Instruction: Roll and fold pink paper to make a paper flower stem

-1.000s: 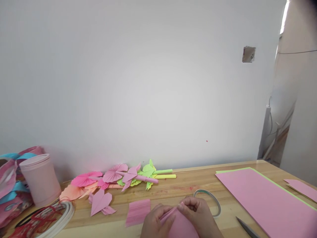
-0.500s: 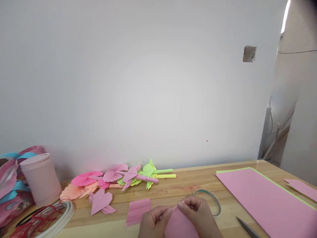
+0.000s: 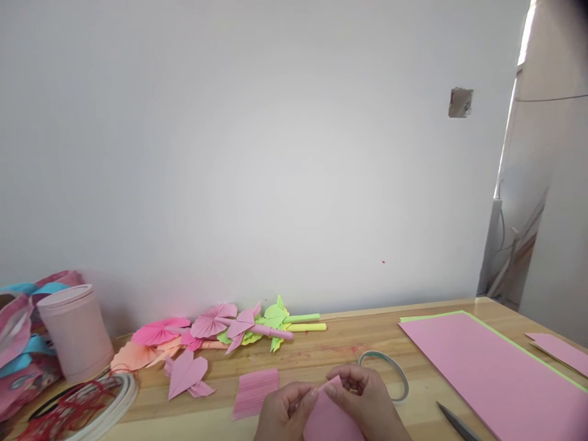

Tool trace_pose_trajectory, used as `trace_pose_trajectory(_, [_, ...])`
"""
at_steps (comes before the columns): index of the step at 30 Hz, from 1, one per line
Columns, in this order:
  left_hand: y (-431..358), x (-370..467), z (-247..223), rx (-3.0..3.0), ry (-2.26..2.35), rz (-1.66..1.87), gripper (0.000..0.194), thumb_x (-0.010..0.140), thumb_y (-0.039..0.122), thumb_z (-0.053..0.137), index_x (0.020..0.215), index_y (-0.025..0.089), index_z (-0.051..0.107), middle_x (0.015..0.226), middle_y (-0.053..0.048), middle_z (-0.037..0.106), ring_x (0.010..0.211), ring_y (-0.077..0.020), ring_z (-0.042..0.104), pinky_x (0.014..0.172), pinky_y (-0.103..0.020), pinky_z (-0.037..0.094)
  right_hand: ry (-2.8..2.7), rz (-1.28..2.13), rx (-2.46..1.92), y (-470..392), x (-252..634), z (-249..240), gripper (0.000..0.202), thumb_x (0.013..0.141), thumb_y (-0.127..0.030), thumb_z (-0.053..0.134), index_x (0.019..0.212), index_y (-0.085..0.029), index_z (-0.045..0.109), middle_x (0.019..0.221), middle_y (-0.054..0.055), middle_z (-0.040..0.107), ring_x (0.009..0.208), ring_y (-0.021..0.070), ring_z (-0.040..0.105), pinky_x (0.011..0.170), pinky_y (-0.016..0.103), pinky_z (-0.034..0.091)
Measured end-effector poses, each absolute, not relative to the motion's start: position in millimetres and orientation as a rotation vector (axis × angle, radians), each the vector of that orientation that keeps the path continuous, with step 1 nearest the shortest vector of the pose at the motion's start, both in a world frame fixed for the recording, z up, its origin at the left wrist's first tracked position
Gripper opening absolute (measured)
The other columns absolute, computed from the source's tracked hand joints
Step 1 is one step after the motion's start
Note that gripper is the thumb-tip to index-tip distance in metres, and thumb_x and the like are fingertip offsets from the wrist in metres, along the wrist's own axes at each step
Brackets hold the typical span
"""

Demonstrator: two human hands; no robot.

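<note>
At the bottom middle, my left hand [image 3: 285, 411] and my right hand [image 3: 365, 401] both pinch a pink paper piece [image 3: 327, 416] just above the wooden table [image 3: 321, 355]. The fingertips of both hands meet at the paper's top corner. A pleated pink paper [image 3: 256, 392] lies just left of my left hand. A tape roll [image 3: 390, 367] lies right behind my right hand. The lower part of both hands and of the held paper is cut off by the frame edge.
Folded paper flowers and stems [image 3: 229, 327] lie along the wall. A pink folded heart [image 3: 186, 373] lies in front of them. A pink cup [image 3: 76, 331], a bag [image 3: 18, 349] and a plate with red string [image 3: 87, 404] stand at left. Pink sheets [image 3: 491, 367] and scissors [image 3: 457, 421] lie at right.
The hands have sunk slightly lower in the frame and the paper's top corner now stands up between the fingertips. Nothing else on the table has moved.
</note>
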State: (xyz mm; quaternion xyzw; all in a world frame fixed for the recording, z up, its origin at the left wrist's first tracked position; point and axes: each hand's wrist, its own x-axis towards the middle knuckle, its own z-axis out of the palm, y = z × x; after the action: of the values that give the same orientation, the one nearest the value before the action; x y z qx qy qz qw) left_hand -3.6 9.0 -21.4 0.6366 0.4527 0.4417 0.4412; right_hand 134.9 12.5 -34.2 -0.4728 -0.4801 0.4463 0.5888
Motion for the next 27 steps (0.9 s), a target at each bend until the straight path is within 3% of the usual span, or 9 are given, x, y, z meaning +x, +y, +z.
trace_pose_trajectory(5, [7.1, -3.5, -16.5, 1.666, 1.137, 1.084, 0.029, 0.068, 0.035, 0.049, 0.078, 0.014, 0.067, 0.061, -0.005, 0.066, 0.06, -0.0189, 0.056, 0.06, -0.029, 0.045, -1.081, 1.098, -1.065, 11.2, 135.0, -32.0, 0.022, 0.046, -0.032, 0.068, 0.05, -0.012, 0.061, 0.043, -0.003, 0.051, 0.043, 0.0085, 0.04, 0.042, 0.02, 0.028])
trace_pose_trajectory(12, [2.6, -2.7, -11.6, 1.501, 1.011, 1.089, 0.023, 0.06, 0.021, 0.06, 0.081, 0.015, 0.066, 0.076, -0.008, 0.07, 0.074, -0.0232, 0.06, 0.064, -0.03, 0.046, -1.005, 1.223, -0.969, 11.0, 137.3, -34.0, 0.022, 0.046, -0.031, 0.069, 0.048, -0.012, 0.058, 0.042, -0.004, 0.049, 0.041, 0.0071, 0.039, 0.04, 0.019, 0.025])
trace_pose_trajectory(21, [7.9, -1.1, -21.8, 1.308, 1.016, 1.094, 0.026, 0.058, 0.032, 0.062, 0.073, 0.011, 0.068, 0.059, -0.006, 0.069, 0.056, -0.0173, 0.059, 0.05, -0.023, 0.043, -1.04, 1.185, -1.009, 13.3, 135.3, -39.4, 0.024, 0.044, -0.033, 0.069, 0.047, -0.013, 0.056, 0.041, -0.004, 0.049, 0.041, 0.0086, 0.039, 0.039, 0.02, 0.026])
trace_pose_trajectory(27, [9.1, -5.9, -18.4, 1.198, 0.979, 1.137, 0.027, 0.055, 0.033, 0.063, 0.067, 0.01, 0.068, 0.049, -0.003, 0.066, 0.047, -0.0142, 0.055, 0.045, -0.021, 0.039, -1.025, 1.375, -0.93, 4.5, 142.1, -18.1, 0.024, 0.057, -0.037, 0.062, 0.05, -0.014, 0.06, 0.044, -0.004, 0.049, 0.046, 0.0095, 0.043, 0.044, 0.02, 0.033])
